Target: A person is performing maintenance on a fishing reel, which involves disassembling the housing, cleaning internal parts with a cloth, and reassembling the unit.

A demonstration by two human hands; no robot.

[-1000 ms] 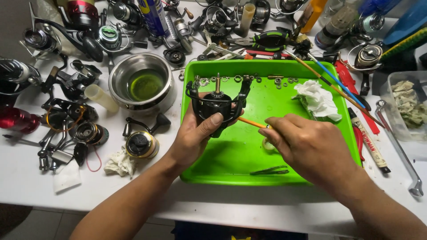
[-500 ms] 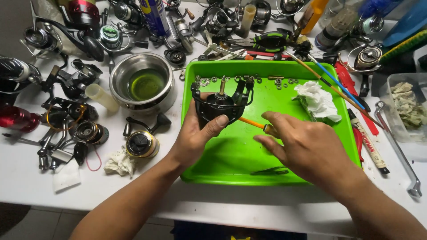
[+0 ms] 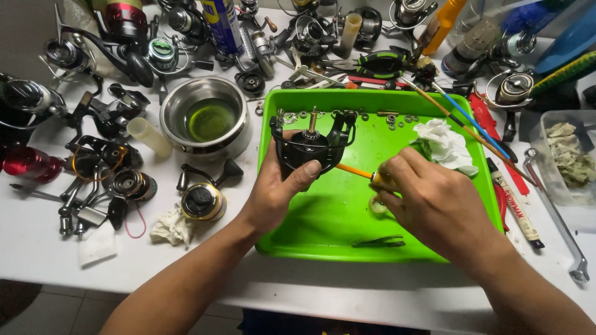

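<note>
- My left hand (image 3: 279, 189) is clamped on a black fishing reel body (image 3: 308, 147), thumb pressed on its near face, fingers wrapped behind; the reel sits upright over the far left part of the green tray (image 3: 323, 239).
- My right hand (image 3: 428, 198) has its grip closed on an orange-handled brush (image 3: 354, 170); the thin end points at the reel body and meets its right side.
- Just under my right fingers lies a small pale round piece (image 3: 377, 205) on the tray floor; what it is I cannot tell.
- Black tweezers (image 3: 379, 242) lie near the tray's front edge, apart from both hands.
- A crumpled white tissue (image 3: 447, 146) rests at the tray's right; small washers and screws (image 3: 391, 116) line the far rim.
- Left of the tray on the bench (image 3: 37, 248): a steel bowl (image 3: 208, 118) with greenish liquid, and a gold-and-black spool (image 3: 202, 201) beside a wadded rag (image 3: 169, 226).
</note>
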